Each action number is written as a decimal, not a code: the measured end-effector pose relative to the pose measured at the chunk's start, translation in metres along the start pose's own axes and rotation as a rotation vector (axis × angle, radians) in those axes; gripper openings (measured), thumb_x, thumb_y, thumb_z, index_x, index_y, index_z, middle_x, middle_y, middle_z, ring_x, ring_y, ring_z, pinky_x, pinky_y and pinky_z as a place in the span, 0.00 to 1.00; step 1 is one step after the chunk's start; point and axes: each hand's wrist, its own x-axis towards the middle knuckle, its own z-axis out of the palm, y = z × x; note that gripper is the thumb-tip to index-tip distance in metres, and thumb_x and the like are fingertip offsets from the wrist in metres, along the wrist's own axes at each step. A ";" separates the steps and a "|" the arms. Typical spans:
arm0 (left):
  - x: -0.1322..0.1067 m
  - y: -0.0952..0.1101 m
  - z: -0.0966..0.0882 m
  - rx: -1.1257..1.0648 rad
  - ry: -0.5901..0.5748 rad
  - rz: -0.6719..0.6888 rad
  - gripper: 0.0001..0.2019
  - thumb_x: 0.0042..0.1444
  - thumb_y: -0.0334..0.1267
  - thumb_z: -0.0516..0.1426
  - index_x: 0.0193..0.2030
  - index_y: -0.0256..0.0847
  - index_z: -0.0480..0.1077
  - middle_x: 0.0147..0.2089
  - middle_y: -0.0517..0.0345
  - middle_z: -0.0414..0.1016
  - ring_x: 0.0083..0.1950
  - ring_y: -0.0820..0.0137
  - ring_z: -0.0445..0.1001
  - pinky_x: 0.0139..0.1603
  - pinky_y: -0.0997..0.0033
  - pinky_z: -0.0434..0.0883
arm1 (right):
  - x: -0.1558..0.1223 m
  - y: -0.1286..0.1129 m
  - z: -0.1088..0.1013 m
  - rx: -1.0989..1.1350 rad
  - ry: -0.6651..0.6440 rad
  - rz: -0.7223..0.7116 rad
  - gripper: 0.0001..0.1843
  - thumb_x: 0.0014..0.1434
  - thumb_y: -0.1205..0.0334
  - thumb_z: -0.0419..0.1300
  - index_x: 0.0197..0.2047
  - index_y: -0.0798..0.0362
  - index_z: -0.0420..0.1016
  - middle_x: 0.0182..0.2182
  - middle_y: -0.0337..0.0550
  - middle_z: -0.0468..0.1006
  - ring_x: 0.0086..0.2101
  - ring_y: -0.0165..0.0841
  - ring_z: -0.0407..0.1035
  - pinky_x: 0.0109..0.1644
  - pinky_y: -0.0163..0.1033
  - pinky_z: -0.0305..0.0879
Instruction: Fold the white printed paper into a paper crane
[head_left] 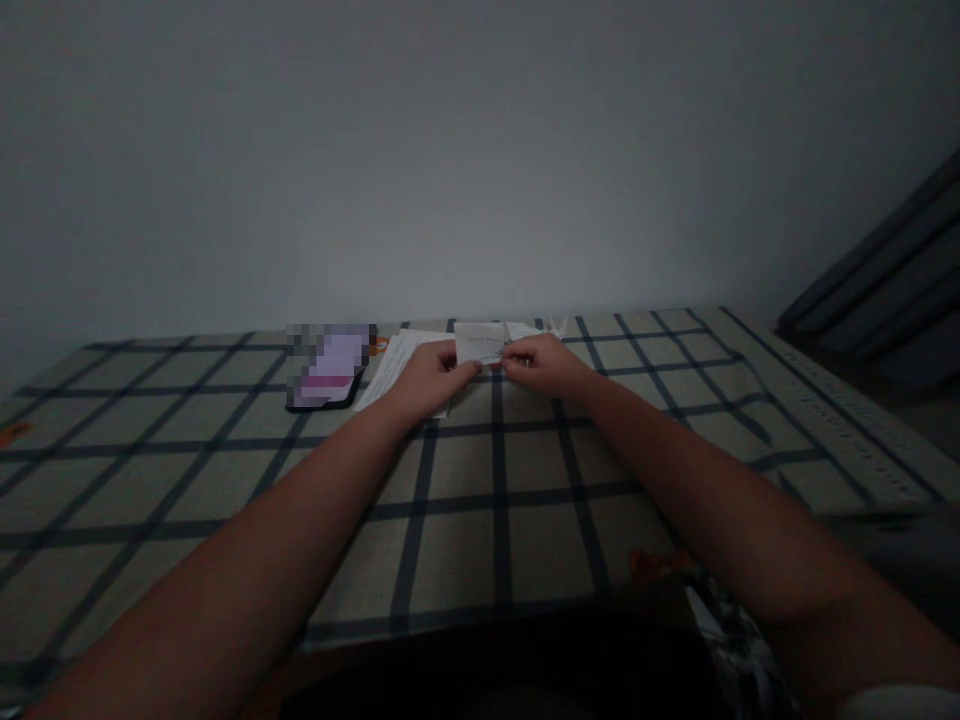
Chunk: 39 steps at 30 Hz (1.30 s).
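Observation:
Between my two hands a small piece of white paper (pixel 480 342) with faint print is held up off the table. My left hand (pixel 433 380) pinches its lower left edge with the thumb in front. At the lower right edge, the fingers of my right hand (pixel 546 364) are closed on the same paper. Printed sheets (pixel 388 372) lie beside and partly under my left hand. Behind my right hand are more white paper (pixel 525 330) and a pointed folded paper shape (pixel 557 326), both partly hidden.
A phone (pixel 330 368) with a lit, partly blurred screen lies left of the sheets. The table has a checked cloth (pixel 465 480) and meets a plain wall (pixel 480 160) at the back. Dark folded fabric (pixel 892 270) hangs at the right.

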 end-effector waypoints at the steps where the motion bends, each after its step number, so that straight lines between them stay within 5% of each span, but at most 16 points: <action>1: 0.000 0.000 0.000 -0.002 -0.001 -0.008 0.14 0.55 0.47 0.59 0.34 0.36 0.77 0.31 0.54 0.78 0.32 0.67 0.74 0.33 0.69 0.69 | 0.000 0.000 0.000 0.004 -0.001 0.001 0.13 0.57 0.57 0.53 0.24 0.54 0.65 0.21 0.34 0.61 0.25 0.26 0.55 0.30 0.36 0.48; 6: 0.001 0.000 0.001 0.026 0.027 -0.025 0.21 0.57 0.55 0.58 0.29 0.36 0.75 0.26 0.52 0.76 0.28 0.67 0.72 0.28 0.70 0.67 | -0.001 0.001 0.001 0.031 0.026 -0.029 0.14 0.58 0.56 0.53 0.25 0.54 0.67 0.20 0.34 0.61 0.25 0.26 0.55 0.30 0.35 0.48; 14: 0.000 0.000 0.001 0.069 0.047 -0.020 0.20 0.56 0.54 0.58 0.27 0.37 0.74 0.25 0.54 0.76 0.28 0.67 0.72 0.27 0.70 0.66 | 0.000 0.000 0.003 0.090 0.075 0.014 0.13 0.58 0.54 0.57 0.30 0.55 0.72 0.23 0.36 0.68 0.26 0.27 0.59 0.31 0.35 0.52; 33: -0.002 0.009 0.001 -0.108 0.069 -0.053 0.19 0.53 0.52 0.62 0.41 0.36 0.78 0.35 0.53 0.80 0.32 0.68 0.74 0.32 0.70 0.70 | 0.003 0.004 0.006 0.372 0.094 0.096 0.15 0.58 0.50 0.60 0.31 0.55 0.70 0.23 0.37 0.70 0.26 0.28 0.63 0.30 0.34 0.58; 39: -0.003 0.008 0.005 -0.122 -0.063 -0.136 0.19 0.55 0.53 0.61 0.32 0.36 0.77 0.26 0.54 0.76 0.25 0.70 0.71 0.26 0.72 0.66 | 0.005 0.003 0.008 0.446 0.083 0.138 0.14 0.58 0.51 0.60 0.32 0.56 0.71 0.22 0.35 0.68 0.23 0.26 0.62 0.28 0.34 0.59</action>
